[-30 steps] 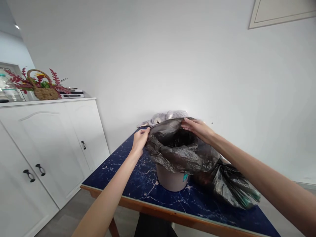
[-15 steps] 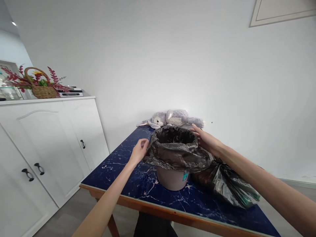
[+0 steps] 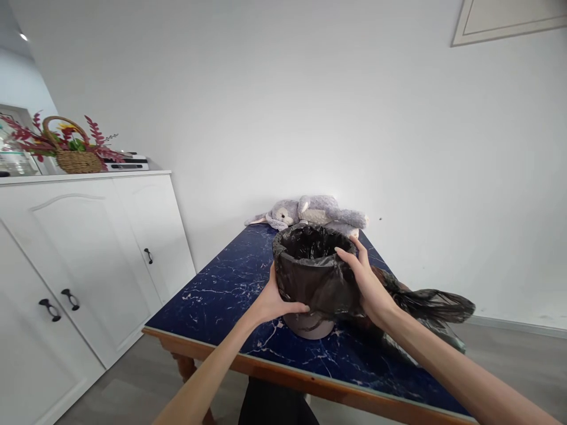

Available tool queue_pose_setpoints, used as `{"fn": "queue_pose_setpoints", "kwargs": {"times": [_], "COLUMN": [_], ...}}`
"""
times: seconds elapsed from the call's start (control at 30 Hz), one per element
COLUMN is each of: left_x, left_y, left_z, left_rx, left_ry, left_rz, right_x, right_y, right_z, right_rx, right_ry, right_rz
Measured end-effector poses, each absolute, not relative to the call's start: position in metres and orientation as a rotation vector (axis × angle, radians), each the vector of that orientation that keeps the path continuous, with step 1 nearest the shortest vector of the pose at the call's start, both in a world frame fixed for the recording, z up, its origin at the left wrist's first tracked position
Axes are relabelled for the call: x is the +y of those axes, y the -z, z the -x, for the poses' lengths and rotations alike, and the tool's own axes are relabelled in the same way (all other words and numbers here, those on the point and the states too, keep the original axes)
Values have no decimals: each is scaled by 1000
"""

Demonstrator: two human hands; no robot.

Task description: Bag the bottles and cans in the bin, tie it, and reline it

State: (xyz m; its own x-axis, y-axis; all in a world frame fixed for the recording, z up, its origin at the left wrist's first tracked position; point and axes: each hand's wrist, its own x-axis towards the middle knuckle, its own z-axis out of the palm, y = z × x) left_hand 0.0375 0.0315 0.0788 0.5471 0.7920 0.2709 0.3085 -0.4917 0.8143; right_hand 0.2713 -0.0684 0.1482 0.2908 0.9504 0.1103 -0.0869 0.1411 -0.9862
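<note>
A round grey-brown trash can (image 3: 309, 326) stands upright on the table. A black garbage bag (image 3: 316, 289) lines it and is folded down over its rim, covering most of the outer wall. My left hand (image 3: 275, 300) grips the bag against the can's left side, thumb across the front. On the right, my right hand (image 3: 364, 274) holds the bag at the rim, with the thumb on the near edge and the fingers round the outside. A second, gathered black bag (image 3: 436, 310) lies to the right, partly hidden behind my right forearm.
The table (image 3: 212, 295) has a blue marbled top and wooden edge. At its far end a grey plush rabbit (image 3: 310, 211) lies against the wall. To the left stands a white cabinet (image 3: 84, 254), with a wicker flower basket (image 3: 78, 160) on top.
Both hands have closed in on the can's sides. The loose, flared bag now lies snug and smooth against the can. The gathered end of the other bag has shifted upward.
</note>
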Motion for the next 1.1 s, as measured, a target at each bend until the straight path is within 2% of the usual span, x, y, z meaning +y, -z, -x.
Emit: {"fn": "queue_pose_setpoints", "kwargs": {"times": [0.2, 0.33, 0.6, 0.77, 1.1], "left_x": [49, 52, 51, 50, 50], "left_y": [-31, -14, -8, -4, -5], "left_z": [2, 17, 18, 19, 17], "left_rx": [1065, 1179, 1241, 1217, 1265], "left_ry": [-556, -573, -629, -645, -610], "left_rz": [-2255, -2292, -2327, -2411, -2403], "right_x": [-32, -2, 76, 110, 87], "right_y": [-151, -153, -143, -145, -147], "right_z": [-285, -291, -288, -321, -429], "right_rx": [-932, -959, -942, -831, -535], "right_ry": [-708, -590, -428, -270, -89], "right_rz": [1280, 1259, 1271, 1344, 1575]}}
